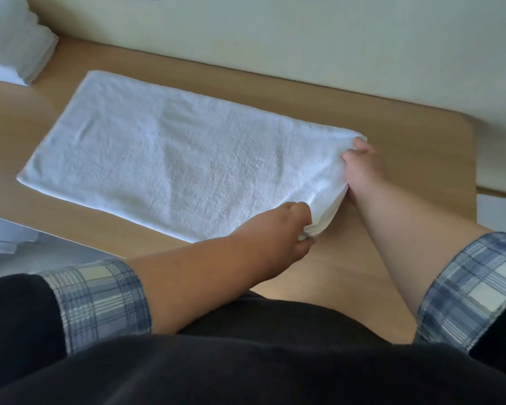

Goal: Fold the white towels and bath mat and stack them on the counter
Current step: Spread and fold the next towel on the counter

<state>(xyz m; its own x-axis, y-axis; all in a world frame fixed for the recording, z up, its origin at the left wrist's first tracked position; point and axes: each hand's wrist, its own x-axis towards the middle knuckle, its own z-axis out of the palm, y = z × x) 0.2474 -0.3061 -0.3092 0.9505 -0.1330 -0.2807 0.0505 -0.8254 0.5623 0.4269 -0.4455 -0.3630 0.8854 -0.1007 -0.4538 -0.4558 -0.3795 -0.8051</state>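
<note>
White towel [173,159] flat on counter [406,159], right end lifted.

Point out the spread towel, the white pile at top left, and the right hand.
spread towel [173,153]: head view, its flat middle.
white pile [18,48]: head view, its top layer.
right hand [362,168]: head view, back of the hand.

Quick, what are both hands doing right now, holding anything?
Left hand: closed, pinching the near right corner of the towel.
Right hand: closed, gripping the towel at its far right corner.
</note>
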